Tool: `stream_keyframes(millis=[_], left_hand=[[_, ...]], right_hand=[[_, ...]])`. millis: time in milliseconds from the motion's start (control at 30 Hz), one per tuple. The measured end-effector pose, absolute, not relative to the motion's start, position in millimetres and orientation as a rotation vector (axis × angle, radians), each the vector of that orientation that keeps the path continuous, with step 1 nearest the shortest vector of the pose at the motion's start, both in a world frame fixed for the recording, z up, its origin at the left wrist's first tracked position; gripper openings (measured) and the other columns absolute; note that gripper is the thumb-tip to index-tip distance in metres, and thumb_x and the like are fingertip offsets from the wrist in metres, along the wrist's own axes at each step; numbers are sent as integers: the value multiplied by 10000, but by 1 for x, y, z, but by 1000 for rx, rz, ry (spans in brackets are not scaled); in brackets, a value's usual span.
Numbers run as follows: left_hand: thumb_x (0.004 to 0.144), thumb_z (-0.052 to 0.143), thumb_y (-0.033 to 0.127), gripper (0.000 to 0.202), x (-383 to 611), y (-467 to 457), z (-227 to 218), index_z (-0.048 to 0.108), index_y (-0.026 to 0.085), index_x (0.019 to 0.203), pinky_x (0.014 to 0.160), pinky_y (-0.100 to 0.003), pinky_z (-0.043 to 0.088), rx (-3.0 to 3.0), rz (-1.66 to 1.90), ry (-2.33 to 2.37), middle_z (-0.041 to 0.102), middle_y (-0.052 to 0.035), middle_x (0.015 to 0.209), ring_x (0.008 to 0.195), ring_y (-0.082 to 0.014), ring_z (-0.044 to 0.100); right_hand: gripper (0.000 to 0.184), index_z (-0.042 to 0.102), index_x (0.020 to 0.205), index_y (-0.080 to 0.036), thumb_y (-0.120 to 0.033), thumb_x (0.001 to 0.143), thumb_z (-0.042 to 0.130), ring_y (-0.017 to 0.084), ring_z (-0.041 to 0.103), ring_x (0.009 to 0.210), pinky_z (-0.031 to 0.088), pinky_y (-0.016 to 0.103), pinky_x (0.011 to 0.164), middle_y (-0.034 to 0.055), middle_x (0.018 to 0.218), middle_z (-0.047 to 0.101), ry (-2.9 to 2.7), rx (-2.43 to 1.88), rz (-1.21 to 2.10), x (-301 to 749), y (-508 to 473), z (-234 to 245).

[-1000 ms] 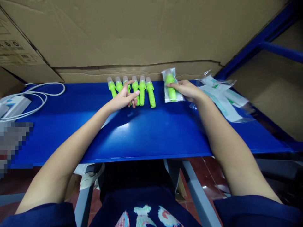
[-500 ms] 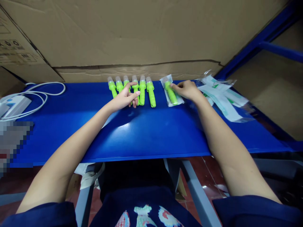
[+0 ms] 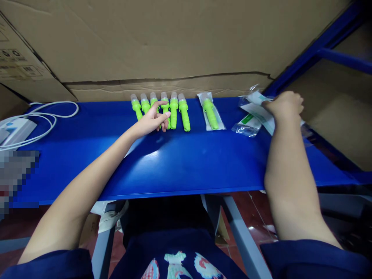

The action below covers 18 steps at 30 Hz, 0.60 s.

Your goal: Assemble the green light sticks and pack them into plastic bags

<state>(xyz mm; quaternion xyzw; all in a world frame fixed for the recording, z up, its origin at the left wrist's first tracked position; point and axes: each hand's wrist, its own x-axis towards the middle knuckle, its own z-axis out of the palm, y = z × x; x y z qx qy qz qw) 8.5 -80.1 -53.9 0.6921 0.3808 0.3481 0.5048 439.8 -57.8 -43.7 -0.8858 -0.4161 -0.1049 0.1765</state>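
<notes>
Several bright green plastic pieces with clear caps lie side by side at the back of the blue table. My left hand rests on the middle ones, fingers spread, holding nothing. To their right lies one more green piece sealed in a clear bag, untouched. My right hand is farther right, on a pile of empty clear bags with green print, its fingers curled over the top bag; whether it grips the bag is unclear.
Cardboard boxes wall off the back of the table. A white cable and a white device lie at the far left. A blue shelf frame rises at the right. My lap is under the table's front edge.
My right hand let go of the bagged green piece and moved right onto the pile of empty bags. The bagged piece now lies alone. My left hand has stayed put.
</notes>
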Motion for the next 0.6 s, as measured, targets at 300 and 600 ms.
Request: stream_keyframes(millis=[300, 600], left_hand=[[1014, 663, 400, 681, 10, -82, -52, 331, 165, 1560, 779, -374, 451, 1606, 892, 951, 664, -18, 706, 647, -230, 650], [1052, 598, 312, 562, 11, -83, -50, 364, 163, 1540, 740, -344, 423, 1600, 867, 988, 674, -16, 696, 631, -216, 648]], right_hand=[[721, 515, 1577, 23, -171, 927, 761, 389, 457, 1548, 400, 480, 1180, 413, 1545, 487, -845, -2669, 179, 412, -70, -18], [437, 769, 1238, -175, -529, 998, 677, 329, 680, 1251, 485, 524, 971, 333, 1389, 641, -1206, -2477, -295, 405, -87, -24]])
